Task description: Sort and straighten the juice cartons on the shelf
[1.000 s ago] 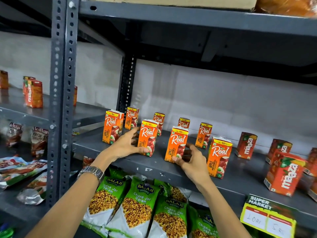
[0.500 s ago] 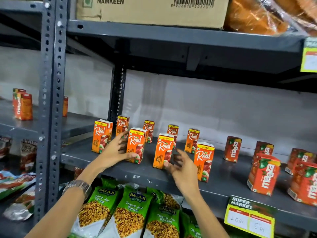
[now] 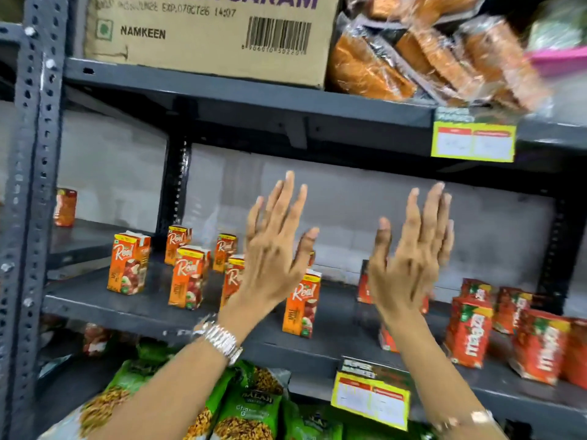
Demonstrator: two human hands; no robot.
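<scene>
Several orange Real juice cartons [image 3: 128, 263] stand upright in two loose rows on the grey metal shelf [image 3: 133, 308]. One more Real carton [image 3: 303, 304] stands alone near the shelf's front edge. To the right are several red Maaza cartons [image 3: 469, 331], some turned at angles. My left hand [image 3: 274, 246] is raised in front of the shelf, fingers spread, empty. My right hand [image 3: 413, 252] is raised beside it, also spread and empty, covering a red carton behind it. Neither hand touches a carton.
A cardboard box marked NAMKEEN [image 3: 203, 36] and wrapped bread packs [image 3: 422, 55] sit on the shelf above. Yellow price tags [image 3: 473, 142] hang on the shelf edges. Green snack bags [image 3: 251, 408] fill the shelf below. A grey perforated upright [image 3: 31, 201] stands left.
Both hands let go of the Real cartons and lifted up, fingers spread. The view tilted upward, showing more of the top shelf.
</scene>
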